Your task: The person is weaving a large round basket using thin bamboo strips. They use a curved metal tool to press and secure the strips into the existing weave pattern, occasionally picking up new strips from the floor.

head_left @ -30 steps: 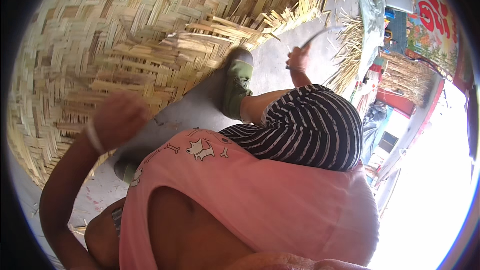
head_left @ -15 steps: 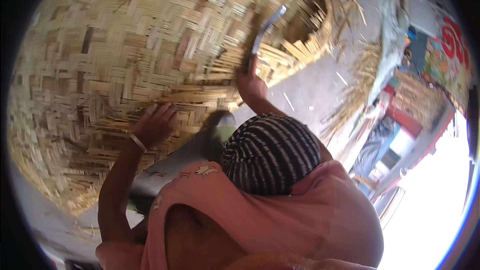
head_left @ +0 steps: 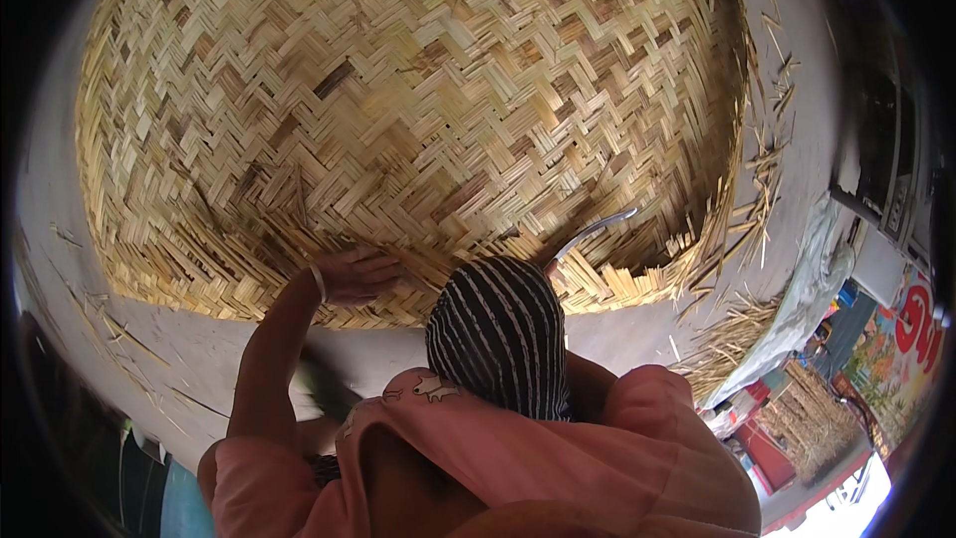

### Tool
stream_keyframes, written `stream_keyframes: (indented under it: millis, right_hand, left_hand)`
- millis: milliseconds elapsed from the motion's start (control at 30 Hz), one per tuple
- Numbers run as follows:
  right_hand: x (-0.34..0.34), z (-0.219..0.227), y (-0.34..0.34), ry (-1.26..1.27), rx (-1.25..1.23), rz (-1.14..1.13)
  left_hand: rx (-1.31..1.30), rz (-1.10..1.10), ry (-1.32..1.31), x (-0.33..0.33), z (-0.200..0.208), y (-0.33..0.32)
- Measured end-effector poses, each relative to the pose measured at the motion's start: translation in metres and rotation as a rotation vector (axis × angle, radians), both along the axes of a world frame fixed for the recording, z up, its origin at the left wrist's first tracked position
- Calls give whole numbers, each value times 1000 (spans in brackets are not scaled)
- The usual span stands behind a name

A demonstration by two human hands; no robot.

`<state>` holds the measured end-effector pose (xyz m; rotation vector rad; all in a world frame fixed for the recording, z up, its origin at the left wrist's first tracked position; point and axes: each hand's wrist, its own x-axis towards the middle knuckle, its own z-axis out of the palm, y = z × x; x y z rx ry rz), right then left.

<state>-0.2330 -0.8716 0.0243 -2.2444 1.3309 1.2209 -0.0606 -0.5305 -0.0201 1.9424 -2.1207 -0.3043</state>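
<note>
A large woven mat of split cane or bamboo strips [head_left: 418, 130], in a zigzag weave with upturned edges, fills the far part of the head view. My left hand [head_left: 360, 275] lies on loose strip ends along its near edge, fingers stretched out and slightly apart. Behind a rounded bulge of black-and-white striped cloth [head_left: 498, 339], most of my right hand [head_left: 545, 256] is hidden. From there a sickle [head_left: 596, 230] sticks out, its thin curved blade over the mat's near right edge. The handle is nearly all covered.
Cut strips [head_left: 767, 164] are scattered on the grey floor [head_left: 637, 341] along the mat's right side. More straw-like strips [head_left: 732, 339] lie beside a pale plastic sheet [head_left: 782, 324] at the right. A painted panel [head_left: 901, 339] stands beyond.
The view has turned and shifted, so the mat now sits more level. My left hand's fingers have straightened. My right hand and the sickle handle, plain before, are now mostly behind the striped cloth.
</note>
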Motion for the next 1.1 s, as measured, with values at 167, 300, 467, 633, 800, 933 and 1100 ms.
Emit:
stream_keyframes:
  millis: [167, 300, 467, 633, 800, 933, 1100]
  right_hand:
    - [-4, -10, -16, 4, 36, 103]
    - [-16, -23, -18, -5, 74, 266]
    - [-19, -42, -25, -44, 112, 637]
    - [-11, -44, -26, -83, 212, 889]
    - [11, -29, -20, 28, 41, 1715]
    - [28, -11, -7, 112, 9, 1702]
    - [29, -20, -2, 141, 11, 1148]
  left_hand:
    - [12, 14, 41, -4, -2, -4]
    - [-87, 44, 27, -4, 2, -6]
    - [9, -54, 41, 1, 0, -3]
    - [-63, 28, 71, -2, 0, -2]
    - [-93, -17, -44, -4, -15, 7]
    - [10, -3, 22, -6, -6, 7]
    - [31, 2, 105, -5, -4, 6]
